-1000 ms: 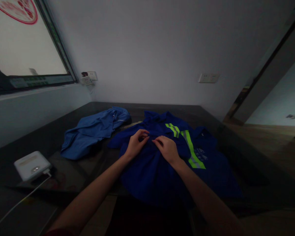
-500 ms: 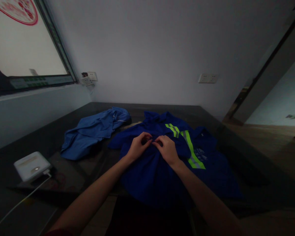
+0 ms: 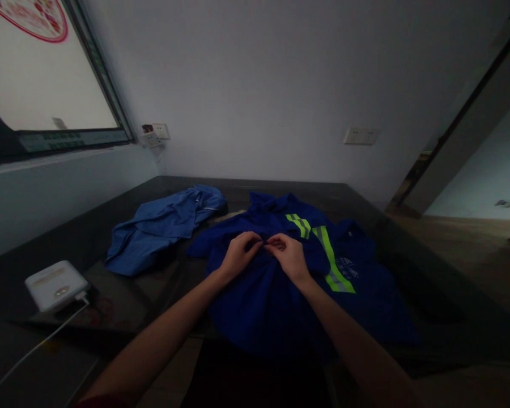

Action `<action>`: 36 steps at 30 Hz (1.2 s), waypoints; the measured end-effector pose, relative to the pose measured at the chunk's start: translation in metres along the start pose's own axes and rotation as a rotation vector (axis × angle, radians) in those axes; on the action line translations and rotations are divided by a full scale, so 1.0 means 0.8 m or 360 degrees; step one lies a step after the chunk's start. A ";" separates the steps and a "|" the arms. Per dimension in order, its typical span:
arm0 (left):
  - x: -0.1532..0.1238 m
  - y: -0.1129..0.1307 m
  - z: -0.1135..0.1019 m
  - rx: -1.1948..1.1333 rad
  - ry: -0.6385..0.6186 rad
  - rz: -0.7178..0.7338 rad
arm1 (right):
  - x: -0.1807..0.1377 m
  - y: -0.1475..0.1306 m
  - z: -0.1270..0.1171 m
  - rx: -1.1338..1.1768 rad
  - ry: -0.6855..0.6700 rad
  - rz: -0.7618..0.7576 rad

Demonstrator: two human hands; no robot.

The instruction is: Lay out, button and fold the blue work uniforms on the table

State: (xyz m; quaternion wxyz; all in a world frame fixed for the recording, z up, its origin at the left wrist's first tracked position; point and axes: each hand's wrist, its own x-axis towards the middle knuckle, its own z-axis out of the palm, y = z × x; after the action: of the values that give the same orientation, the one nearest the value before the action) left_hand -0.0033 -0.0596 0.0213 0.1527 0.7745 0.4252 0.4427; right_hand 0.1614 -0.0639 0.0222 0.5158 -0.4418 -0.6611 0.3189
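Observation:
A dark blue work shirt (image 3: 246, 306) with yellow-green reflective strips lies spread over the near part of the table. My left hand (image 3: 239, 253) pinches the shirt's front near its middle, thumb and forefinger together. Just to the right, my right hand (image 3: 289, 258) pinches the same front, its fingertips almost touching those of the left. Between them the cloth is drawn up into folds. Whatever small part lies at the fingertips is too dark to make out. Another dark blue garment (image 3: 361, 249), with a white print, spreads out at the right.
A lighter blue garment (image 3: 153, 226) lies crumpled at the left on the dark table (image 3: 318, 189). Near the left edge sits a white box-shaped device (image 3: 56, 285) with a white cable (image 3: 38, 352) plugged in. Wall sockets (image 3: 361, 136) are behind the table.
The fingertips of both hands have shifted slightly at the pinched spot, and the right fingers are curled a little differently. Garments and device stay in place.

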 end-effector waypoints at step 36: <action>-0.003 -0.002 -0.001 0.0656 -0.0284 0.0345 | 0.001 0.000 0.001 0.0111 -0.0004 0.0090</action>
State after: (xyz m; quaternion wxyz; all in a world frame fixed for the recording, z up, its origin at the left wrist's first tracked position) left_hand -0.0054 -0.0608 0.0193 -0.0199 0.8664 0.4059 0.2901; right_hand 0.1607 -0.0628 0.0225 0.5208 -0.4416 -0.6375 0.3569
